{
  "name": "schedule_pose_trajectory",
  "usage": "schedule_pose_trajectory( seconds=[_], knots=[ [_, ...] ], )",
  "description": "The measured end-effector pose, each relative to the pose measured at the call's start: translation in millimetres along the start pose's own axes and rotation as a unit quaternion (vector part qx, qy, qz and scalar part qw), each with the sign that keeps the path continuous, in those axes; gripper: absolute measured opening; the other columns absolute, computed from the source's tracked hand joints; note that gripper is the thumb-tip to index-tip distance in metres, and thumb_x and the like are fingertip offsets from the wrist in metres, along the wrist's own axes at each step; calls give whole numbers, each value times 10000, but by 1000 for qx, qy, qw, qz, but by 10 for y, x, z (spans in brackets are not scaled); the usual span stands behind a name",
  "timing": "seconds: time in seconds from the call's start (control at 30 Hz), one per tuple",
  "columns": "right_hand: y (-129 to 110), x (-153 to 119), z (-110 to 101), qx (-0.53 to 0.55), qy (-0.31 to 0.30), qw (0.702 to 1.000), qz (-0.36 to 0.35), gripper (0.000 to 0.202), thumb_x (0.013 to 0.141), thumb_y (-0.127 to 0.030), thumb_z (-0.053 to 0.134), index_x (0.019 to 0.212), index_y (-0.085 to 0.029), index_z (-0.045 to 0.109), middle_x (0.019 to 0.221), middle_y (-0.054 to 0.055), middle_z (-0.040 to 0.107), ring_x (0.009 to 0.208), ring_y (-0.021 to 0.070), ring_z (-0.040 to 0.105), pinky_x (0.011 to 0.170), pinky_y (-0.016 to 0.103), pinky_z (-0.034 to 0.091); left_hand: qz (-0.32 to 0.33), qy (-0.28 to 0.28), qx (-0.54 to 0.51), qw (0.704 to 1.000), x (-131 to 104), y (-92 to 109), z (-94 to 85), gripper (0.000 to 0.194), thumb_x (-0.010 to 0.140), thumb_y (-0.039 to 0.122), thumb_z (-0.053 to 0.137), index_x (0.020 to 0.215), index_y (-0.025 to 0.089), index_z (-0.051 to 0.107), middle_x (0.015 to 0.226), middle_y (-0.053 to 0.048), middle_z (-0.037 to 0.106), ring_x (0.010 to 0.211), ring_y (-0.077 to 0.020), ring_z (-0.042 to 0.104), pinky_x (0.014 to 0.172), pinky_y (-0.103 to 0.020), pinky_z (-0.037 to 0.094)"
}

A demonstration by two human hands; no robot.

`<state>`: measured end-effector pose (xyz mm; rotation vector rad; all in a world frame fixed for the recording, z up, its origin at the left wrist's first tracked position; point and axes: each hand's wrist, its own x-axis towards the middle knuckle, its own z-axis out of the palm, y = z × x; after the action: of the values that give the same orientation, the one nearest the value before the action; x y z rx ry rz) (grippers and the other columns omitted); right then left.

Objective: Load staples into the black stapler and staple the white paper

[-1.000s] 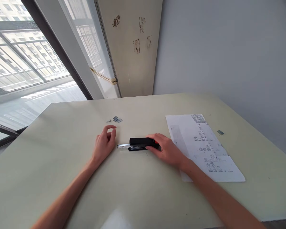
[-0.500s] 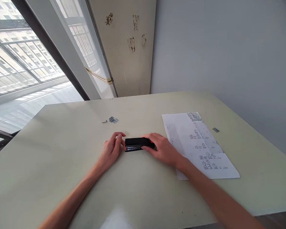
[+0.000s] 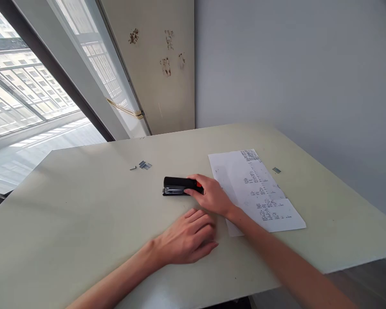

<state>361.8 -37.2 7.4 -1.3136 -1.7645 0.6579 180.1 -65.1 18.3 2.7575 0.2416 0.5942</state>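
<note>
On table [image 3: 83,223], right hand [image 3: 212,197] gripping black stapler [image 3: 176,186], left hand [image 3: 188,238] flat, printout [image 3: 257,189] text illegible.

Reached in from the lower right with a bare forearm, the right hand [image 3: 212,196] palm down, wrist slightly raised, fingers curled and closed in a grip at their tips. Came in from the lower left with the other forearm, the left hand [image 3: 188,238] lying palm down, fingers loosely together and pointing right, flat and holding nothing, just below the right wrist.
</note>
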Motion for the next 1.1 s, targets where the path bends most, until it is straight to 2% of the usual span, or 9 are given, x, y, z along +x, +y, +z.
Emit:
schedule_pose_trajectory(
  seconds=[0.1,0.17,0.27,0.33,0.47,0.67,0.83,0.93,1.1],
  knots=[
    [27,45,-171,18,65,997,21,279,974,-422,659,1199,-258,675,1114,45,780,970,236,715,862,369,562,-15,-45,-45,998,311,-70,165,314,1035,432,568,1212,183,636,1239,-157,711,1160,-296,659,1052,-457,508],
    [49,83,-294,18,104,994,39,317,968,-468,648,1186,-241,684,1078,56,783,928,243,713,811,367,567,-14,-72,-53,996,425,-144,234,531,1041,515,545,1448,173,543,1449,-178,631,1395,-331,549,1213,-501,393],
    [79,169,-424,-11,129,991,43,343,960,-496,640,1173,-232,692,1033,62,784,870,246,703,757,366,556,-13,-110,-48,993,426,-197,241,722,1059,595,473,1639,183,348,1663,-148,422,1600,-313,284,1332,-514,180],
    [94,252,-454,-34,129,990,37,325,952,-491,645,1149,-238,698,1024,58,788,886,255,704,788,381,550,-24,-120,-45,991,309,-183,155,719,1070,600,447,1659,206,326,1696,-114,357,1616,-293,233,1347,-503,134],
    [114,489,-361,-69,112,991,39,274,935,-437,660,1121,-242,707,1010,54,793,901,258,705,836,399,541,-60,-126,-22,990,-205,-107,-216,643,1070,511,520,1633,230,383,1694,-72,360,1598,-290,273,1339,-496,206],
    [157,1014,116,-86,87,992,39,247,915,-386,669,1119,-254,714,1009,45,797,919,253,704,830,394,535,-174,-120,48,976,-1451,88,-832,552,1058,297,552,1595,305,423,1654,-17,440,1560,-261,371,1305,-486,332],
    [196,1418,590,-88,85,992,39,266,905,-372,692,1131,-234,717,1052,69,791,967,267,695,874,415,529,-255,-71,103,959,-2381,284,-1047,519,1013,204,553,1507,359,526,1599,14,522,1521,-287,444,1265,-525,410],
    [218,1551,812,-87,82,992,44,280,904,-367,702,1146,-228,716,1096,83,787,1017,283,693,911,438,528,-277,-26,98,955,-2636,347,-1062,488,993,170,543,1439,359,598,1548,14,582,1509,-297,463,1224,-512,473],
    [249,1620,1025,-68,73,994,50,277,916,-391,704,1149,-242,712,1084,77,791,1040,292,704,929,457,548,-292,-3,76,954,-2663,333,-1042,390,1003,165,559,1340,328,670,1489,-2,642,1494,-287,488,1189,-487,508]
  ],
)
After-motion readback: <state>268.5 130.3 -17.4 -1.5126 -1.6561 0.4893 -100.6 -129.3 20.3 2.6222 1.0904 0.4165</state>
